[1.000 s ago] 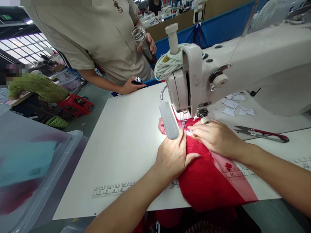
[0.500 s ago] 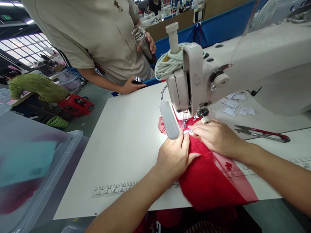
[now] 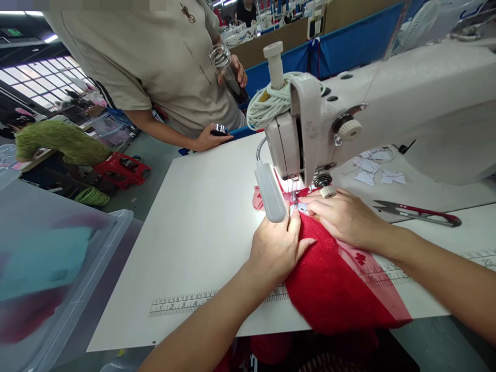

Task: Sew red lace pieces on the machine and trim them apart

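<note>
A red lace fabric [image 3: 333, 279] lies on the white sewing table [image 3: 201, 217] and runs under the presser foot of a white sewing machine [image 3: 372, 113]. My left hand [image 3: 277, 245] lies flat on the fabric's left edge, its fingers pointing at the needle. My right hand [image 3: 344, 214] presses the cloth just right of the needle, fingertips on a small white label [image 3: 302, 206]. A grey lamp head [image 3: 269, 191] hides part of the needle area.
Red-handled thread snips [image 3: 420, 213] and white paper scraps [image 3: 374, 168] lie to the right. A person in a beige shirt [image 3: 163, 57] stands at the far table edge, holding a glass bottle [image 3: 228, 75] and its cap. A clear plastic bin [image 3: 50, 279] is at left.
The fabric and both my hands have slid a little toward the needle. The standing person has hardly moved.
</note>
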Motion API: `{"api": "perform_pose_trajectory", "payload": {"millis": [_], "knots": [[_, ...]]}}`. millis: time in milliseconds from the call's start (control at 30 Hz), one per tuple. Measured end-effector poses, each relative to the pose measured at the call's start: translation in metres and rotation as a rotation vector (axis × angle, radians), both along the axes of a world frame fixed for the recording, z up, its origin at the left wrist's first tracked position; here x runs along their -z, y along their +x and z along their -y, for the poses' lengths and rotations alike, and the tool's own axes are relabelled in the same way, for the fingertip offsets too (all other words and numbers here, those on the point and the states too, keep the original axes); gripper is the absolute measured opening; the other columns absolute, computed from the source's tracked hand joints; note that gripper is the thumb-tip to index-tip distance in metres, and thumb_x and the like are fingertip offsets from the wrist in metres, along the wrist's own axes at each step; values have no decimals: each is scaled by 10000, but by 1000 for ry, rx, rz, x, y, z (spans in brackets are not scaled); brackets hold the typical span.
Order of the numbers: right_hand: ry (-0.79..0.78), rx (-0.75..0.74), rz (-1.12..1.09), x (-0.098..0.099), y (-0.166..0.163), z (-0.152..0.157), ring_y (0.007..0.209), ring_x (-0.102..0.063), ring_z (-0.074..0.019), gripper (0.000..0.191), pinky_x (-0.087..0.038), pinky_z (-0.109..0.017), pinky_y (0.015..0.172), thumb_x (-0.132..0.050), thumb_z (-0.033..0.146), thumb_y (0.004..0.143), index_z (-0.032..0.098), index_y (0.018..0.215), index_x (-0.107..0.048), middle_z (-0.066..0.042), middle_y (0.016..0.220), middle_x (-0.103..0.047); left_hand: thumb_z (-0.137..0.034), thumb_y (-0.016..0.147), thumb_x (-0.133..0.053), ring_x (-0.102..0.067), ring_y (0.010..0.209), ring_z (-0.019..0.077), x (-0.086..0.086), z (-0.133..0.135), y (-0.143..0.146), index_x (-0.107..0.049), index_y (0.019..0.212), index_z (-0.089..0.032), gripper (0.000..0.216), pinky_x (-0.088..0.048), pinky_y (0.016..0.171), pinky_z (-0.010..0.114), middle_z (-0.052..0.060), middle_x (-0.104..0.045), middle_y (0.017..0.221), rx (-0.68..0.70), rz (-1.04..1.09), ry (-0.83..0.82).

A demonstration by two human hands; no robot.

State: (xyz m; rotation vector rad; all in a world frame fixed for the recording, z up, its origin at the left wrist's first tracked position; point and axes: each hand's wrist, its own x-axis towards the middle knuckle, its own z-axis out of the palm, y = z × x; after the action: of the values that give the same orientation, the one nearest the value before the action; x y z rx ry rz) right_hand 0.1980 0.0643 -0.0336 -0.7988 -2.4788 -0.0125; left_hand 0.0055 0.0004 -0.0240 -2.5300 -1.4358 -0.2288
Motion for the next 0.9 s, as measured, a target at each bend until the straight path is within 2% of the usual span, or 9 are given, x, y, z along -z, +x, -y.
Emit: {"api": "perform_pose_trajectory", "payload": {"millis": [200, 267, 333, 433, 500, 567, 700, 800, 900], "knots": [[-9, -20, -26, 0, -1, -1, 876, -673, -235, 251, -532, -360, 761, -450, 36, 877, 139, 912, -676, -115, 1067, -741, -517, 955, -450, -610, 1074, 336, 2, -6, -3, -614, 1219, -47, 563, -522, 912, 467, 192, -645, 1239, 9, 70, 61], [-10, -54, -61, -3, 0, 1, 893, -667, -222, 275, -529, -349, 801, -430, 19, 867, 145, 912, -670, -109, 1057, -739, -509, 941, -474, -618, 1039, 337, 3, -8, -5, -630, 1197, -53, 547, -539, 860, 465, 189, -654, 1228, 26, 97, 101], [-10, -60, -67, -10, 5, 3, 904, -660, -219, 285, -522, -332, 773, -412, 33, 880, 155, 891, -669, -102, 1004, -739, -492, 934, -485, -621, 1024, 338, 5, -11, -8, -640, 1188, -58, 526, -543, 846, 471, 181, -656, 1232, 41, 128, 125], [-106, 76, 3, -27, 25, 5, 812, -657, -206, 284, -473, -304, 627, -404, 81, 886, 179, 914, -670, -75, 980, -728, -424, 937, -482, -621, 1025, 329, 6, -13, -10, -651, 1172, -80, 449, -540, 859, 474, 150, -661, 1242, 48, 168, 122], [-242, 203, 76, -37, 46, 2, 744, -651, -187, 287, -443, -297, 590, -416, 122, 878, 200, 991, -668, -59, 1071, -710, -374, 935, -480, -621, 1025, 324, 7, -14, -9, -655, 1159, -86, 405, -537, 866, 478, 139, -667, 1233, 46, 188, 124], [-379, 290, 132, -44, 67, -6, 707, -642, -174, 287, -446, -297, 603, -444, 169, 869, 218, 1033, -674, -56, 1125, -689, -353, 931, -484, -621, 1020, 322, 7, -15, -8, -656, 1148, -82, 388, -530, 877, 485, 139, -671, 1224, 42, 210, 136], [-548, 298, 128, -40, 93, -33, 735, -649, -183, 317, -479, -290, 654, -487, 175, 824, 232, 1044, -708, -54, 1023, -708, -346, 925, -489, -621, 1019, 317, 8, -17, -5, -654, 1143, -99, 369, -517, 893, 489, 136, -674, 1215, 29, 221, 142], [-521, 341, 77, -30, 94, -58, 758, -657, -175, 341, -479, -265, 652, -492, 139, 814, 231, 1051, -719, -35, 928, -720, -338, 921, -488, -620, 1028, 313, 7, -17, -5, -650, 1149, -110, 361, -515, 897, 489, 132, -674, 1211, 24, 221, 125], [-434, 401, 48, -21, 88, -86, 819, -670, -172, 344, -486, -254, 702, -481, 97, 831, 198, 1060, -717, -38, 929, -729, -340, 918, -492, -619, 1038, 313, 6, -17, -6, -649, 1148, -109, 361, -524, 889, 486, 128, -673, 1218, 20, 234, 112]]}}
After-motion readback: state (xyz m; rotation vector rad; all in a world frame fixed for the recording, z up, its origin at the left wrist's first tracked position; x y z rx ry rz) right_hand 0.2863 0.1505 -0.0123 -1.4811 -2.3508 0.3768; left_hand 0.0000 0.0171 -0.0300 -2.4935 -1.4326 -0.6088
